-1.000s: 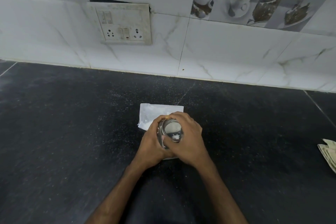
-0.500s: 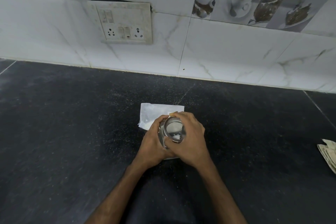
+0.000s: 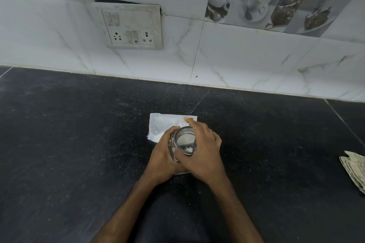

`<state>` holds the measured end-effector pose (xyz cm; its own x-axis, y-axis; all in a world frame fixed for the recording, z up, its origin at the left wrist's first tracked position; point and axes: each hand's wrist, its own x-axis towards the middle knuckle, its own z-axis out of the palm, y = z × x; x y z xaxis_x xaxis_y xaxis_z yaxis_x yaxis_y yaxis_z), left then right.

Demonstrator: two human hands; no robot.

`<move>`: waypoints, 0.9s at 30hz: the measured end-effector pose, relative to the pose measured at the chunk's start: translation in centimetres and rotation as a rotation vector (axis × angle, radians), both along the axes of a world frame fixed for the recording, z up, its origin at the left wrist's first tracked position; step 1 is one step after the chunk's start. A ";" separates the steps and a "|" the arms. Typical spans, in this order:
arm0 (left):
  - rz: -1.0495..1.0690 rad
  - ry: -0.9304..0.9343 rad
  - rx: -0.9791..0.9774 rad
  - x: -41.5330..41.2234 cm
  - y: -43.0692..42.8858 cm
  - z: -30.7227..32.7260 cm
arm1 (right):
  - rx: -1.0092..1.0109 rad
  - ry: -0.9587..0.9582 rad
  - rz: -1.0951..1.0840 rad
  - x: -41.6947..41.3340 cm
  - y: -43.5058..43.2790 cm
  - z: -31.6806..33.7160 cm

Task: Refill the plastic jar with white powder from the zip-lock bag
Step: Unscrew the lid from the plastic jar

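Observation:
A small clear plastic jar (image 3: 185,141) stands on the black counter with a little white powder at its bottom. My left hand (image 3: 164,156) wraps its left side. My right hand (image 3: 203,150) covers its right side and top rim; whether a lid is under it I cannot tell. Just behind the jar lies the flat zip-lock bag (image 3: 160,126) of white powder, partly hidden by both hands. A small orange bit (image 3: 186,118) shows at the bag's far right corner.
The black stone counter (image 3: 79,144) is dusted with white specks and ends at a white tiled wall. A socket and switch plate (image 3: 130,26) hangs on the wall. A folded cloth (image 3: 353,169) lies at the right edge.
My right hand has shifted a little around the jar's rim, its fingers reaching further back toward the bag. The jar and left hand stay in place.

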<state>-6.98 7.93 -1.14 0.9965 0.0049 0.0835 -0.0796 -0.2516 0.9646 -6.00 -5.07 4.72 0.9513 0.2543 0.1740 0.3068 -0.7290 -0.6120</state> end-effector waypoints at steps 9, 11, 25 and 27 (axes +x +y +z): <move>0.007 -0.011 0.007 0.0 0.0 0.2 | 0.011 0.008 0.033 0.3 -0.1 0.1; 0.009 -0.011 -0.003 0.0 -0.1 0.2 | -0.006 0.061 0.116 0.4 -0.2 0.2; 0.006 0.014 0.005 0.0 0.0 -0.3 | -0.001 0.021 0.014 -0.2 -0.5 -0.5; 0.009 0.007 0.007 0.0 0.0 -0.3 | 0.000 0.060 0.041 0.0 -0.7 -0.5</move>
<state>-6.96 7.92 -1.39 0.9970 0.0137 0.0763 -0.0702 -0.2591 0.9633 -5.96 -5.80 4.26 0.9488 0.2935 0.1166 0.2990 -0.7163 -0.6304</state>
